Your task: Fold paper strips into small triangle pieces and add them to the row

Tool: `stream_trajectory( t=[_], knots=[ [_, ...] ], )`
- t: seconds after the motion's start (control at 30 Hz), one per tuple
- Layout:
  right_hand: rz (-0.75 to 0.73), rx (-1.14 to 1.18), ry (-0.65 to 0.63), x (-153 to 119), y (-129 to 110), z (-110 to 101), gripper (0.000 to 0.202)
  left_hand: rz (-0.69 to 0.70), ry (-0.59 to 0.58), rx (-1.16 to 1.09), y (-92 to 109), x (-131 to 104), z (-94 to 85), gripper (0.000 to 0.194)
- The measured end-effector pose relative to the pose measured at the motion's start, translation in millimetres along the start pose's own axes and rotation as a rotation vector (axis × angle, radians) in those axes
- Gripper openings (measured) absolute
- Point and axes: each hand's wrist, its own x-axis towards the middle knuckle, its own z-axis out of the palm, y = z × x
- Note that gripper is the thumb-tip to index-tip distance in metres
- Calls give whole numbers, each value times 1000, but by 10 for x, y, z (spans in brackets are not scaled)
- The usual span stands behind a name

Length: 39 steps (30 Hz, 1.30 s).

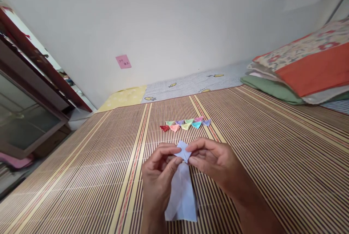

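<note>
Between my two hands is a small folded piece of pale blue paper (183, 149), creased into a diamond-like shape. My left hand (160, 172) pinches its left side between thumb and forefinger. On the opposite side my right hand (212, 157) grips the paper the same way. Below them a longer pale blue paper strip (182, 197) lies on the striped mat; whether it joins the folded piece is unclear. Beyond my fingers, several small folded paper triangles sit in two rows, among them a red one (164, 128) and a cyan one (196, 125).
The striped bamboo mat (89, 176) covers the surface. Folded bedding (313, 70) is piled at the right. A patterned sheet (185, 84) runs along the white wall, which bears a pink note (123, 61). A glass-paned door (27, 114) stands at the left.
</note>
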Motion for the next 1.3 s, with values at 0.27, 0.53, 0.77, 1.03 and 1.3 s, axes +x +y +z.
stream_trajectory(
  t=[0.27,0.53,0.77,1.03,1.3],
  knots=[
    [-110,-84,1,4,-28,31,5,147,-6,58,-39,-6,34,13],
    [-134,-131,90,9,-6,155,12,71,126,-26,-23,-53,146,10],
    [-176,-180,194,12,56,200,14,66,126,4,8,-59,146,12],
    [-153,-199,258,9,52,230,11,-81,198,-47,-14,-54,170,17],
    [-133,-233,247,6,30,190,10,-218,36,-94,-25,-37,107,17]
  ],
)
